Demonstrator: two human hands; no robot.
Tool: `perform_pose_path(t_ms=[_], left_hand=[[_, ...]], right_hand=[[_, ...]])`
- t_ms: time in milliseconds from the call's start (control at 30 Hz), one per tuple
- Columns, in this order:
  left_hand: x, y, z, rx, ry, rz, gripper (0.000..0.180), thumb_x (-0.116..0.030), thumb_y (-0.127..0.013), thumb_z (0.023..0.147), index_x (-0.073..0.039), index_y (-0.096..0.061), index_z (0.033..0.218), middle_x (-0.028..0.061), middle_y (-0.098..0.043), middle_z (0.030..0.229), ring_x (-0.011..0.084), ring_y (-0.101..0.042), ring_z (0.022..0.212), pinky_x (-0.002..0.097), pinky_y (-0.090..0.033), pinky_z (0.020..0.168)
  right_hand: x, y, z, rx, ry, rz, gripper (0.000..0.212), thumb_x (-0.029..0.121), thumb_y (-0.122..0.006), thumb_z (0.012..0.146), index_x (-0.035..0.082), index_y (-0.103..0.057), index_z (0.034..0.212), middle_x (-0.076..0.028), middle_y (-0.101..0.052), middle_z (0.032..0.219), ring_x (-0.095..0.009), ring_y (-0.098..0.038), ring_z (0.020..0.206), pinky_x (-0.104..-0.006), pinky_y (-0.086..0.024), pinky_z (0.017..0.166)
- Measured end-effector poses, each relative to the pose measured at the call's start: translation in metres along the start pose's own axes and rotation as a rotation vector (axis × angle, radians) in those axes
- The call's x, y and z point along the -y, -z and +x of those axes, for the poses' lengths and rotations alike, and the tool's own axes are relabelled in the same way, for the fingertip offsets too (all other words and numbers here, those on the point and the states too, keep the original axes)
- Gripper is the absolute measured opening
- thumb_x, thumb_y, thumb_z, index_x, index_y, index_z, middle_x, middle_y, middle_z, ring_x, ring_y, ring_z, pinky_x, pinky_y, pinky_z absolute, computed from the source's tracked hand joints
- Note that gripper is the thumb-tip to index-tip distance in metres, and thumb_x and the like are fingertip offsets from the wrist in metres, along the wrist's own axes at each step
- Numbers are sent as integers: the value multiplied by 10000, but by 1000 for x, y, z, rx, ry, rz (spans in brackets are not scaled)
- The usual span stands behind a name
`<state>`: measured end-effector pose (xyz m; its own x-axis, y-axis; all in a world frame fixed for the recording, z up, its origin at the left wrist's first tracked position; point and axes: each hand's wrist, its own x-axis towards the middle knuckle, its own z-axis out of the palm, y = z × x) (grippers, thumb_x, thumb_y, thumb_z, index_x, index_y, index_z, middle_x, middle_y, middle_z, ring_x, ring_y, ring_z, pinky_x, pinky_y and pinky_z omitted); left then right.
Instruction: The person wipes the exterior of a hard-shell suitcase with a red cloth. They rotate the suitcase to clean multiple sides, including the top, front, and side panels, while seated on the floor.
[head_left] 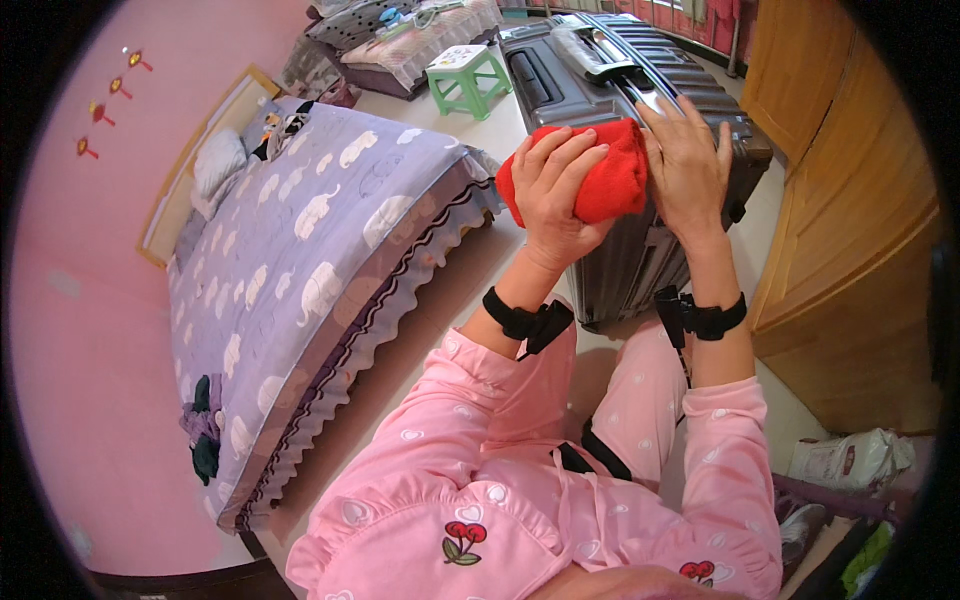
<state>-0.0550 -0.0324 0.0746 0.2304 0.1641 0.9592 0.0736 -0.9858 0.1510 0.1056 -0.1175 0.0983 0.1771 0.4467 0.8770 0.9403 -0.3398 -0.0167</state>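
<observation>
My left hand (552, 195) grips a folded red cloth, perhaps a towel (618, 178), with its fingers wrapped over the top. Just right of the cloth, my right hand (690, 170) is open, fingers stretched out over the top of a dark grey hard-shell suitcase (625, 262). Whether its fingertips touch the case or hover above it, I cannot tell. The suitcase stands upright in front of my legs. A pull handle (592, 52) with metal rods lies along its upper side, close beyond my right fingers.
A bed (330, 230) with a lilac elephant-print cover fills the left. A green and white stool (468, 78) stands behind it, near a draped sofa (420, 45). Wooden cabinets (850, 250) line the right. A white bag (850, 458) and shoes (803, 530) lie at the lower right.
</observation>
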Motion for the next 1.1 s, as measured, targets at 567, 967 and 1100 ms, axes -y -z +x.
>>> perform_pose_path(t_ms=[567, 967, 1100], left_hand=[[47, -11, -64, -252, 915, -677, 443, -303, -602, 1071, 2, -570, 1391, 55, -618, 1328, 172, -565, 1191, 322, -422, 1055], [73, -3, 2, -8, 682, -610, 579, -446, -602, 1060, -15, -535, 1441, 44, -626, 1308, 169, -588, 1154, 334, -454, 1025], [99, -24, -29, -177, 983, -909, 529, -455, -580, 1067, -42, -553, 1397, 52, -614, 1282, 165, -590, 1122, 335, -482, 971]], right_hand=[[17, -7, -10, -44, -32, 141, 347, 339, -601, 1008, 159, -712, 1283, -70, -710, 1278, -231, -597, 1268, -514, -339, 1143], [19, -10, -12, -89, -51, 161, 325, 318, -633, 985, 154, -718, 1252, -58, -712, 1255, -225, -602, 1250, -506, -340, 1137], [20, -9, -12, -107, -42, 160, 314, 298, -639, 976, 149, -720, 1240, -58, -711, 1240, -227, -606, 1240, -507, -339, 1133]])
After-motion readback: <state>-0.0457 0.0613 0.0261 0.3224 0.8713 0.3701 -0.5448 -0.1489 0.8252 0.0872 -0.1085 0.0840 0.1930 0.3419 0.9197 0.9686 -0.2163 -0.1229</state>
